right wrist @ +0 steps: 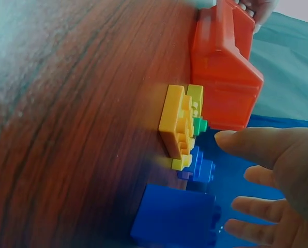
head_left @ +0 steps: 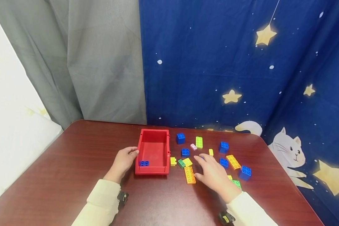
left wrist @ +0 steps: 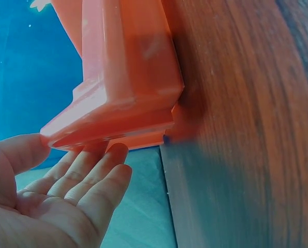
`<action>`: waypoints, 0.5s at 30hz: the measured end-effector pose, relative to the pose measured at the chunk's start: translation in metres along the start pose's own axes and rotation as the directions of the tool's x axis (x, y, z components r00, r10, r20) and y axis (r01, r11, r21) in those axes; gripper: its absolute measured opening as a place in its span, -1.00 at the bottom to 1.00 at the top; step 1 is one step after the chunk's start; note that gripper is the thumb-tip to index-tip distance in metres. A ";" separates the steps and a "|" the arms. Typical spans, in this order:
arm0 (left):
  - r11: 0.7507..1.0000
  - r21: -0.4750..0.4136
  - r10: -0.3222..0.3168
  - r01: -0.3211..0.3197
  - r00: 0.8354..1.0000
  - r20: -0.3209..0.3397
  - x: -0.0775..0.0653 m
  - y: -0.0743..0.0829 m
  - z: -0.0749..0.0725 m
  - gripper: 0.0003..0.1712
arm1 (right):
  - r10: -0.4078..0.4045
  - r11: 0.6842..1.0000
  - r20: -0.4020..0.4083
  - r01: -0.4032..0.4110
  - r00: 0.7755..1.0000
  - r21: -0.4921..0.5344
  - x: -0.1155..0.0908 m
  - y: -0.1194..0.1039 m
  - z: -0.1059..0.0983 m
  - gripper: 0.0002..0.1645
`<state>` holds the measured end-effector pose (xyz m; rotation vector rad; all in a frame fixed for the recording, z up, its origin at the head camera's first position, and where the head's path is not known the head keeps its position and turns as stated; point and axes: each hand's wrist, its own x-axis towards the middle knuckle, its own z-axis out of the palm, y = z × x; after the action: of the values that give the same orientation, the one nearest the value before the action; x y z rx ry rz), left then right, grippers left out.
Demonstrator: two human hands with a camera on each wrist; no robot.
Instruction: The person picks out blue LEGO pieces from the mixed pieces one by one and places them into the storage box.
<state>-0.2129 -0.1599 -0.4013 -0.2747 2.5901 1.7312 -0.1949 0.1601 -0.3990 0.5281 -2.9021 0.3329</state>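
A red plastic box (head_left: 152, 170) with an open top stands near the middle of the table, a blue brick (head_left: 144, 163) lying inside at its near end. My left hand (head_left: 125, 161) holds the box's left rim, thumb and fingertips at the edge. In the left wrist view, the thumb (left wrist: 27, 152) meets the rim's corner while the fingers (left wrist: 99, 181) lie along its underside. Right of the box, my right hand (head_left: 213, 172) hovers with parted fingers over a mostly hidden blue brick. A large blue brick (right wrist: 172, 214) shows below those fingers in the right wrist view.
Nearest the right thumb lies an orange brick (head_left: 190, 175). Green (head_left: 181, 163) and yellow (head_left: 187, 162) bricks sit between it and the box. Several blue bricks, a lime brick (head_left: 199, 142), a pink brick (head_left: 193, 147) and another orange brick (head_left: 233, 162) are scattered around. Curtains hang behind the table.
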 end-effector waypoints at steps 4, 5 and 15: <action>1.000 0.011 0.002 -0.002 1.000 -0.002 0.001 0.000 0.000 -0.53 | 0.009 1.000 0.031 -0.009 0.999 -0.014 -0.004 0.003 -0.002 -0.20; 1.000 0.013 0.002 -0.002 1.000 -0.003 0.001 0.000 0.000 -0.54 | 0.009 1.000 0.038 -0.008 0.999 -0.019 -0.005 0.004 -0.003 -0.19; 1.000 0.022 -0.007 0.007 1.000 -0.003 0.002 -0.001 0.000 -0.53 | 0.052 0.998 0.101 -0.048 0.993 -0.042 -0.013 0.011 -0.004 -0.19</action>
<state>-0.2146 -0.1600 -0.4023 -0.2859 2.6046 1.7005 -0.1861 0.1751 -0.3998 0.4804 -3.0182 0.2620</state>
